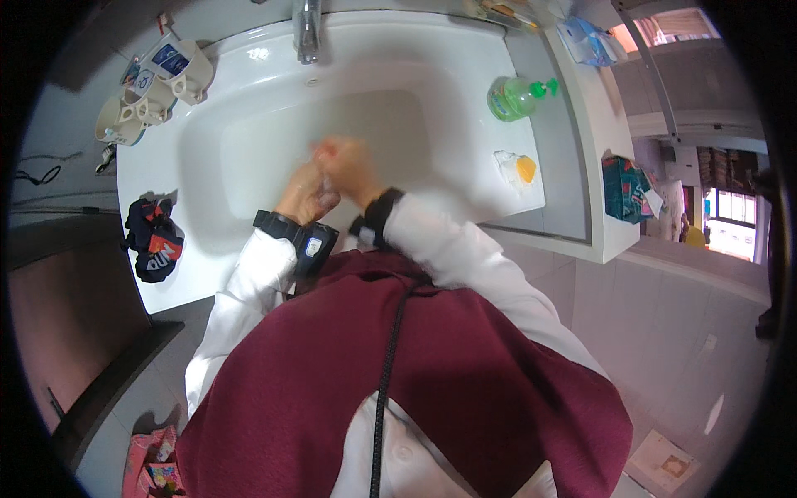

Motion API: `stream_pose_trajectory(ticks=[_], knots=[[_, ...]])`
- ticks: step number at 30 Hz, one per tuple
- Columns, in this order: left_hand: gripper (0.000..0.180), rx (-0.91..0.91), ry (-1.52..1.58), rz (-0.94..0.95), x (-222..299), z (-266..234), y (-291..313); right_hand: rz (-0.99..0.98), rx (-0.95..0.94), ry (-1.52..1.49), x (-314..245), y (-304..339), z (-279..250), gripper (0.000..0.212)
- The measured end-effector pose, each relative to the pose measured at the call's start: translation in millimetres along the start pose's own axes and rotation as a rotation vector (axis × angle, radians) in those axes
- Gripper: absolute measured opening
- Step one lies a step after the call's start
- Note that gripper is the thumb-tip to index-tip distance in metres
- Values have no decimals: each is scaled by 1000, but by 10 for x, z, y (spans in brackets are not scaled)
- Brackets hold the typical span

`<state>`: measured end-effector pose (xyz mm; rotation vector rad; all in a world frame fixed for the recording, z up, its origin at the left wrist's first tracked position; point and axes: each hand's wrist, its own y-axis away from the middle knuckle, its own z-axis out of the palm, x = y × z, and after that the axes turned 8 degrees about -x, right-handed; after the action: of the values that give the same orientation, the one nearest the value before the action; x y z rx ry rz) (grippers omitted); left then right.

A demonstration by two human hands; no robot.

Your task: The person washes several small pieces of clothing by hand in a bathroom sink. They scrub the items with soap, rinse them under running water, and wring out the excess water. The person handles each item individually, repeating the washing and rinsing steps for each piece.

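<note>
My left hand (304, 192) and my right hand (354, 169) are pressed together over the basin of a white sink (199, 158). The right hand lies across the left and is smeared by motion. A whitish patch shows between them, perhaps lather or a small cloth; I cannot tell which. The fingers of both hands are too blurred or covered to make out. Black bands circle both wrists below white sleeves, and a small black device (315, 247) is strapped at the left wrist. Above the hands, at the back of the sink, stands a chrome faucet (307, 33).
On the right rim stand a green pump bottle (513, 100) and a yellow piece on a white holder (525, 169). Cream mugs (158, 87) crowd the left back corner. A dark crumpled cloth (154, 241) lies on the left rim. A white shelf edge (594, 149) borders the right side.
</note>
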<state>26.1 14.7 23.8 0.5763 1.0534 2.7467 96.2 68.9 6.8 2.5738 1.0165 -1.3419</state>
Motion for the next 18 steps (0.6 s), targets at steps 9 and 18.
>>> stream_pose_trajectory(ticks=[9,18], knots=[[41,-123,-208,-82,198,9,2,442,24,-524,101,-236,-291,31],[33,-160,-438,-57,145,-27,58,-224,-73,119,-112,-78,-195,25]])
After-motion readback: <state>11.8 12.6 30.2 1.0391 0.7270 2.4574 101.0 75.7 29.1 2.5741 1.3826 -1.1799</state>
